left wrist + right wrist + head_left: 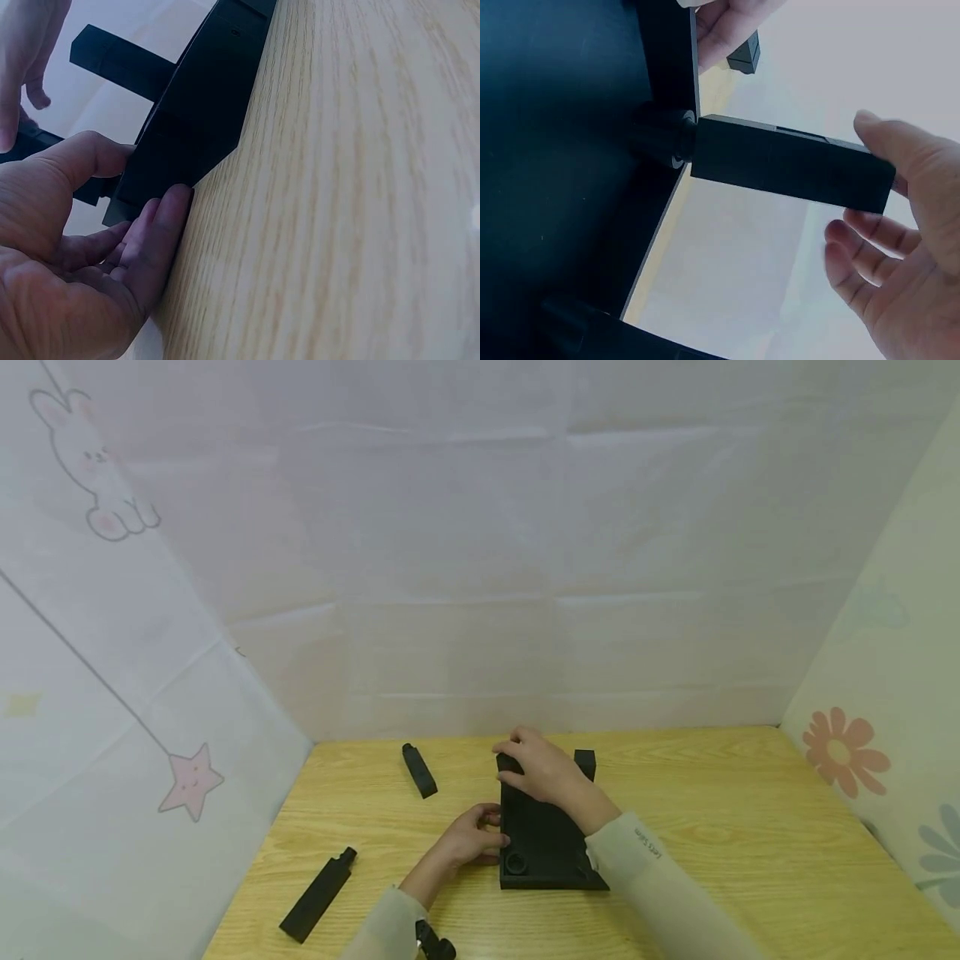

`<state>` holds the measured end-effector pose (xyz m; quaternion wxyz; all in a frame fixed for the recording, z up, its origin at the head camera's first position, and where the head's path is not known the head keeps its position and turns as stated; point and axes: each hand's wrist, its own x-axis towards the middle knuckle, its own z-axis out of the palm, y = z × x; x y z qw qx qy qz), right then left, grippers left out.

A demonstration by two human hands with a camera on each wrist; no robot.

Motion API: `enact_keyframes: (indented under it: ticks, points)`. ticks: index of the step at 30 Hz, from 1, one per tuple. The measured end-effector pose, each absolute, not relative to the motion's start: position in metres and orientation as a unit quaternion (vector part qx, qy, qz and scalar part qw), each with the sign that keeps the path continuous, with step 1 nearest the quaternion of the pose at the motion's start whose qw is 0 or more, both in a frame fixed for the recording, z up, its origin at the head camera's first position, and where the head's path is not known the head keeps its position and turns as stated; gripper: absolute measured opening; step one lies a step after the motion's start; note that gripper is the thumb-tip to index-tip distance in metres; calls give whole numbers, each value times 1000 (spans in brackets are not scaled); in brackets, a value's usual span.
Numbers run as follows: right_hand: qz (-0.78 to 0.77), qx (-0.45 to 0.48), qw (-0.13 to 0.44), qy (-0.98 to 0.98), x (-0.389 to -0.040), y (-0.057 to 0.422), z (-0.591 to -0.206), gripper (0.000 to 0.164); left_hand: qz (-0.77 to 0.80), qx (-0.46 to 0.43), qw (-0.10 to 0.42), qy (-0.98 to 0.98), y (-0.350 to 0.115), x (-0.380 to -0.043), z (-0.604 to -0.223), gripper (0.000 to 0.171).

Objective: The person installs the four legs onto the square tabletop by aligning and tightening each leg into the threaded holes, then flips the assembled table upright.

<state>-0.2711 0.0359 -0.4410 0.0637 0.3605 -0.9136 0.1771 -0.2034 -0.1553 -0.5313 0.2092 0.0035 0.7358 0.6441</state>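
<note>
A black rimmed panel [543, 835] with round sockets [516, 862] at its corners lies on the wooden table. My left hand [467, 841] grips its left edge, thumb on one side and fingers on the other [82, 247]. At the far left corner, a black square leg [787, 165] stands with its narrow end at a socket. How deep that end sits is hidden. My right hand [547, 770] holds this leg by its free end, thumb along one side, other fingers curled beneath. Another black leg [585, 763] stands upright at the panel's far right corner.
Two loose black legs lie left of the panel: one farther back [420, 771], one nearer the front [318, 896]. The wooden table [720, 843] extends to the right. Printed white sheets [480, 568] enclose its back and sides.
</note>
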Motion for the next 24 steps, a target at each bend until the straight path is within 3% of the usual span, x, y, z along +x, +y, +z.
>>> enact_keyframes:
  ticks: [5,14,24]
  points:
    - [168,384,43,-907,-272,37,-436,55,645,3,207,736,-155,-203,-530,70]
    - [180,416,-14,-891,-276,35,-430,43,643,3,208,737,-156,-204,-530,70]
    - [154,359,5,-920,-274,36,-425,37,641,7,207,739,-155,-202,-529,69]
